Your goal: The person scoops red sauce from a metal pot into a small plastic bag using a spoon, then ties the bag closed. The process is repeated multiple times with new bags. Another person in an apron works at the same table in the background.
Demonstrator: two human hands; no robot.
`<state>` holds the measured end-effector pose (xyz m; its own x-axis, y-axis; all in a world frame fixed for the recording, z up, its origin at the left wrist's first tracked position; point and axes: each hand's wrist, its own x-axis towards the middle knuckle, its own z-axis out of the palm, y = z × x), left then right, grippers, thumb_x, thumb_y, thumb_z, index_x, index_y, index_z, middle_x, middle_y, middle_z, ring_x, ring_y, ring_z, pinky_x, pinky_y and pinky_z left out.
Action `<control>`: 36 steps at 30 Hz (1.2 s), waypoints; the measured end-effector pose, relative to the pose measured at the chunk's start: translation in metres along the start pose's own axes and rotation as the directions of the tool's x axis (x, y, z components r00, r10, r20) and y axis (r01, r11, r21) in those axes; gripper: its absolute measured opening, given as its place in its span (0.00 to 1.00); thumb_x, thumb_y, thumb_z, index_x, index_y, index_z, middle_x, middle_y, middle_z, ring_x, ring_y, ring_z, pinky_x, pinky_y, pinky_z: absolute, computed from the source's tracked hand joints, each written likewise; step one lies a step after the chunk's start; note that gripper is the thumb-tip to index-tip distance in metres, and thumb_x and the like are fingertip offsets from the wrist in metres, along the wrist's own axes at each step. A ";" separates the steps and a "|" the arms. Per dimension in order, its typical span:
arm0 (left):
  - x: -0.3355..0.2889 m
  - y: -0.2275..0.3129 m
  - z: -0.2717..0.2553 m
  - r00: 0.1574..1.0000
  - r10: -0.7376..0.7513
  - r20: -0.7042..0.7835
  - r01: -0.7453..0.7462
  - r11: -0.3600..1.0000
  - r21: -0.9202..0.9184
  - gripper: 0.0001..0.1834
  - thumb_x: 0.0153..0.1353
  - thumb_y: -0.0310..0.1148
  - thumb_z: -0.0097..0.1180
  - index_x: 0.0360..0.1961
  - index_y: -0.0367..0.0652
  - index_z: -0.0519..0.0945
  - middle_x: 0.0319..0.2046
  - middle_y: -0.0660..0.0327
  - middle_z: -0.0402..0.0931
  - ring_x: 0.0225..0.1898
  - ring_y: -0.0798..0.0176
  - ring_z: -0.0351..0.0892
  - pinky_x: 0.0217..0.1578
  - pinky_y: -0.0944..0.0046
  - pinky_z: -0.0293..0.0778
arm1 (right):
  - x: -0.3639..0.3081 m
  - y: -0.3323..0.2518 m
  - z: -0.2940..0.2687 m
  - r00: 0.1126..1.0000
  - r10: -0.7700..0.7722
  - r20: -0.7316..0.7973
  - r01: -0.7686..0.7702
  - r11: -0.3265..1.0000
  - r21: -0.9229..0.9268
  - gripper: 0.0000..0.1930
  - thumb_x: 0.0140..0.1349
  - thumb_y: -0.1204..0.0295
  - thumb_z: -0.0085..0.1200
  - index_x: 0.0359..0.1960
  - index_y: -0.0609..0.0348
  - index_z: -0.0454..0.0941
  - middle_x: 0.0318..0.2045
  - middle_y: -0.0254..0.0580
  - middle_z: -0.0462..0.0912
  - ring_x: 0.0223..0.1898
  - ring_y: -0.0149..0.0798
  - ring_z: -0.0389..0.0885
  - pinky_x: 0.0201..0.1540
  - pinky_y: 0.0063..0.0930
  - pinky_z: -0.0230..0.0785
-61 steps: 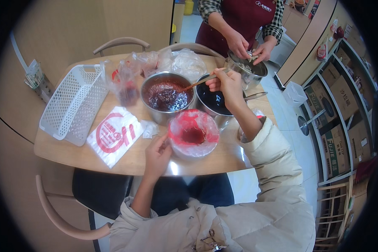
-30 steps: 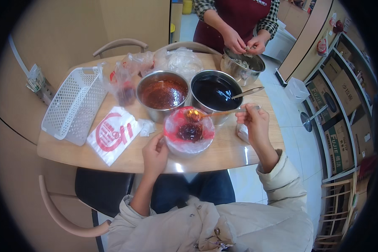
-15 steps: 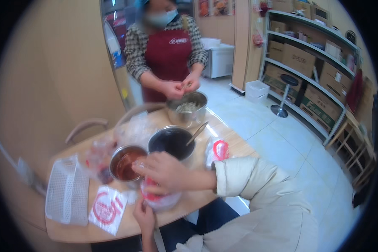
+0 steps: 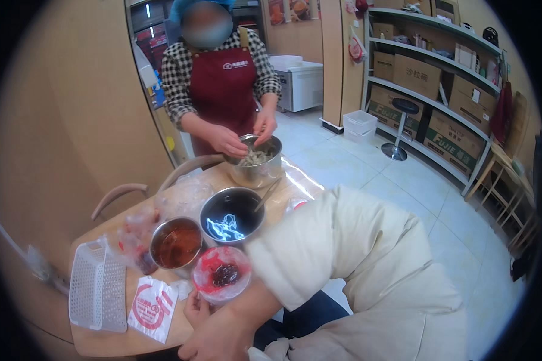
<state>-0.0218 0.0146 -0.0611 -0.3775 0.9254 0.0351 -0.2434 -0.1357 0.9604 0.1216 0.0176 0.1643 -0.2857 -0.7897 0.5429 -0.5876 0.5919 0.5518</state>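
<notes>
A round bowl (image 4: 223, 293) lined with a thin plastic bag with red print stands near the table's front edge, with dark, glossy food (image 4: 226, 274) in it. My left hand (image 4: 197, 309) is at its lower left side, fingers curled against the bag; part of this hand is hidden behind my right. My right hand (image 4: 218, 334) crosses in front of the bowl, pointing down and left, its fingers mostly out of sight. Beyond the bowl stand a steel pot of reddish-brown sauce (image 4: 176, 242) and a steel pot of dark liquid (image 4: 229, 210) with a utensil handle (image 4: 267, 195) leaning out.
Across the table a person in a maroon apron (image 4: 223, 87) has both hands at a steel pot (image 4: 260, 173) of pale pieces. At left are a white perforated basket (image 4: 96, 289), a flat printed plastic bag (image 4: 153, 310) and clear bags (image 4: 183, 195). Shelves with boxes (image 4: 418, 78) line the right.
My right hand has moved from above the bowl and sauce pot down toward my front, uncovering the bowl's dark contents. The other person's hands have lowered to their pot. The whole view has shifted slightly.
</notes>
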 end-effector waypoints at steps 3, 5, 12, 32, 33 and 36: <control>-0.008 0.014 0.008 0.999 0.024 -0.038 -0.025 0.999 -0.027 0.22 0.67 0.27 0.54 0.61 0.36 0.68 0.32 0.63 0.77 0.31 0.73 0.77 0.30 0.75 0.70 | -0.034 -0.017 -0.014 0.951 0.296 -0.087 -0.291 0.954 0.066 0.06 0.58 0.73 0.58 0.31 0.63 0.82 0.32 0.48 0.83 0.34 0.45 0.82 0.32 0.39 0.74; -0.013 0.027 0.011 0.999 -0.035 -0.034 0.032 0.995 -0.094 0.26 0.68 0.31 0.53 0.65 0.37 0.62 0.32 0.62 0.76 0.31 0.69 0.79 0.30 0.73 0.76 | -0.058 -0.038 -0.021 0.701 0.648 -0.297 -0.681 0.732 -0.009 0.07 0.54 0.75 0.59 0.34 0.63 0.82 0.32 0.46 0.84 0.34 0.45 0.83 0.37 0.39 0.76; -0.034 0.057 0.014 0.962 -0.252 0.105 0.244 0.966 0.079 0.13 0.72 0.39 0.48 0.42 0.39 0.74 0.36 0.58 0.78 0.33 0.65 0.82 0.34 0.68 0.82 | -0.136 -0.090 -0.009 0.082 0.893 -0.443 -0.965 -0.040 -0.260 0.12 0.56 0.80 0.57 0.44 0.64 0.80 0.38 0.49 0.82 0.35 0.46 0.83 0.36 0.33 0.76; -0.029 0.057 0.040 0.960 -0.103 -0.261 -0.016 0.909 -0.417 0.06 0.65 0.24 0.53 0.43 0.42 0.76 0.35 0.65 0.75 0.34 0.73 0.73 0.36 0.74 0.71 | -0.174 -0.113 0.019 -0.650 0.758 0.049 -0.437 -0.426 0.792 0.12 0.66 0.75 0.49 0.49 0.63 0.76 0.37 0.37 0.82 0.34 0.26 0.81 0.34 0.18 0.75; -0.029 0.058 0.040 0.964 -0.071 -0.257 -0.031 0.928 -0.372 0.07 0.66 0.24 0.52 0.44 0.41 0.75 0.36 0.65 0.75 0.36 0.74 0.74 0.37 0.74 0.71 | -0.173 -0.111 0.021 -0.644 0.764 0.035 -0.440 -0.408 0.800 0.12 0.67 0.74 0.49 0.50 0.62 0.76 0.36 0.37 0.82 0.34 0.26 0.81 0.34 0.18 0.75; -0.019 0.071 0.047 0.958 0.120 -0.260 -0.166 0.972 -0.165 0.10 0.67 0.23 0.49 0.47 0.39 0.78 0.36 0.67 0.76 0.35 0.76 0.74 0.37 0.74 0.71 | -0.168 -0.099 0.023 -0.637 0.766 0.085 -0.427 -0.443 0.789 0.16 0.69 0.72 0.49 0.55 0.64 0.74 0.38 0.38 0.81 0.33 0.26 0.81 0.32 0.19 0.77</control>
<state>0.0100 0.0038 0.0192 -0.6234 0.7781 0.0765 -0.3211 -0.3440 0.8824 0.2105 0.0881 0.0046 -0.3319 0.9430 0.0229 -0.2150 -0.0520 -0.9752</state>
